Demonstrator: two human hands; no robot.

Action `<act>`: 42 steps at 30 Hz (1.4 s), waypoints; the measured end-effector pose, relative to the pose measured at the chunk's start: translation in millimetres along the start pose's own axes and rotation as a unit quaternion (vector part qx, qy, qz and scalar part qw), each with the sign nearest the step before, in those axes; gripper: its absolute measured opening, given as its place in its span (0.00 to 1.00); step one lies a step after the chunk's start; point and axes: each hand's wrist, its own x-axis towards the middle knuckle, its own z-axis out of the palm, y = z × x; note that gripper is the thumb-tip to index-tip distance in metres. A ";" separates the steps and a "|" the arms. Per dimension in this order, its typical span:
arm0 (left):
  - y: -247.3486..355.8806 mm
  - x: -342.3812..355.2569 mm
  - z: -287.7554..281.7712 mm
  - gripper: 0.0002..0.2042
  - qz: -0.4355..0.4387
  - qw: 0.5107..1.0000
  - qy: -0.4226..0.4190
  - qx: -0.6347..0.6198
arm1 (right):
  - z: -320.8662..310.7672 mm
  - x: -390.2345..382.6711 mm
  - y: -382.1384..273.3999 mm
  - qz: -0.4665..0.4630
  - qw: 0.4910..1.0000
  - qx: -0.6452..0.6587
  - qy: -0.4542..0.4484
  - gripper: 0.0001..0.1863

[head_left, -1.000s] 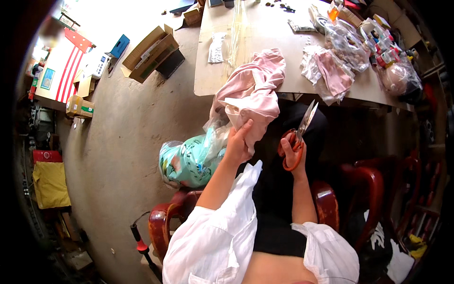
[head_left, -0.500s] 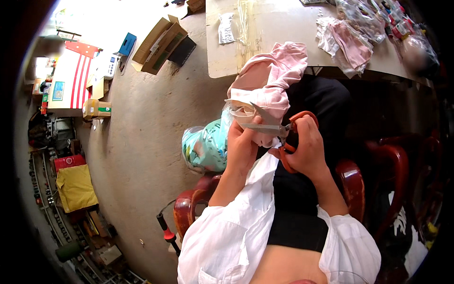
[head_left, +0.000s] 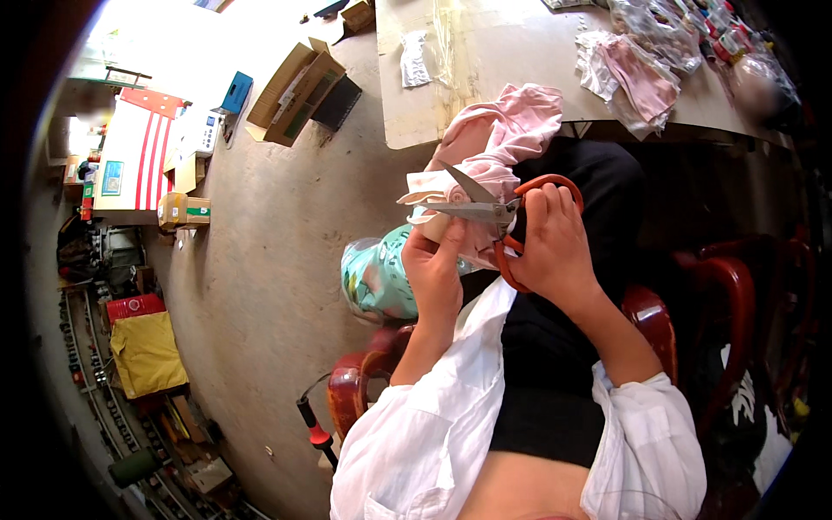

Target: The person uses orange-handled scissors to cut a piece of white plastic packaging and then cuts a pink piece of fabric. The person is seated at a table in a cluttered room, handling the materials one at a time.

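Observation:
My left hand (head_left: 432,269) grips a bunched pink garment (head_left: 507,121) with a cream folded strip (head_left: 420,180) at its near end, held over my lap beside the table. My right hand (head_left: 555,243) holds orange-handled scissors (head_left: 511,260), their two blades spread apart and pointing left over the cream part, just above my left thumb. Whether the blades touch the fabric is hard to tell. The garment's far end reaches toward the table edge. A mint printed bundle in clear plastic (head_left: 381,286) is below my left hand, partly hidden by it.
The table (head_left: 459,17) ahead carries a small white item (head_left: 414,59), pink-and-white bagged cloth (head_left: 633,78) and plastic bags. An open cardboard box (head_left: 290,95) stands to the left, near a striped board (head_left: 139,152). Red wooden chair arms (head_left: 347,386) flank me. A red-and-black tool (head_left: 316,429) stands lower left.
My right hand has raised the scissors from out at the right, swinging the blades leftward across the garment near my left hand. Over the last half second both hands have shifted slightly upward.

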 end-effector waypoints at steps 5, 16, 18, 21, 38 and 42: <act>-4.5 16.0 -8.8 0.10 0.019 0.999 0.001 0.041 | 13.7 8.4 9.9 -0.027 0.997 -0.063 -0.040 0.28; -81.0 130.1 16.7 0.12 0.103 0.979 -0.049 0.169 | 53.6 55.6 86.5 0.022 0.984 -0.155 -0.089 0.27; -98.2 161.0 29.2 0.12 0.076 0.985 -0.063 0.143 | 51.7 74.4 97.6 0.087 0.983 -0.106 -0.120 0.27; -131.7 206.8 61.7 0.12 0.067 0.987 -0.097 0.107 | 52.8 99.8 132.1 0.164 0.975 -0.059 -0.137 0.28; -158.7 249.6 61.4 0.10 -0.133 0.987 -0.067 -0.053 | 88.6 116.6 161.7 0.217 0.964 -0.061 -0.144 0.45; -163.0 253.8 60.0 0.10 -0.089 0.993 -0.070 0.011 | 89.8 117.0 161.8 0.195 0.968 -0.061 -0.145 0.43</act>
